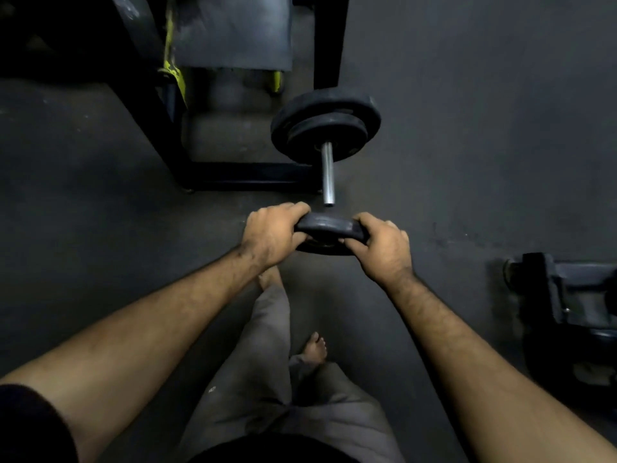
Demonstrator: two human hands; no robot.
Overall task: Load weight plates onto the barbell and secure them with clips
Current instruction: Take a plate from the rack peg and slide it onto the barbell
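**Small plate up at the bar end, both hands on it**

So the guy's standing barefoot on the dark floor (467,128), holding a small black plate (329,228) right in front of the bar (328,173). The left hand (272,233) grips one side of the plate, fingers curled over the rim and thumb underneath. The right hand (380,243) does the same on the opposite side, fingers wrapped tight round the edge. The plate sits just short of the bar tip, tilted so its face points roughly at the bar, not touching it as far as I can tell.

Further down the bar from the tip there are already two plates on: a mid-size one (329,135) in front and a bigger one (325,108) behind it, pressed together. The bare steel sleeve sticks out between those and the held plate.

Left of the bar is a black bench frame (167,138) with a grey pad (233,31) and some yellow bits. Well off to the right of the bar, some dark equipment (567,295) sits on the floor; can't make out what it is.
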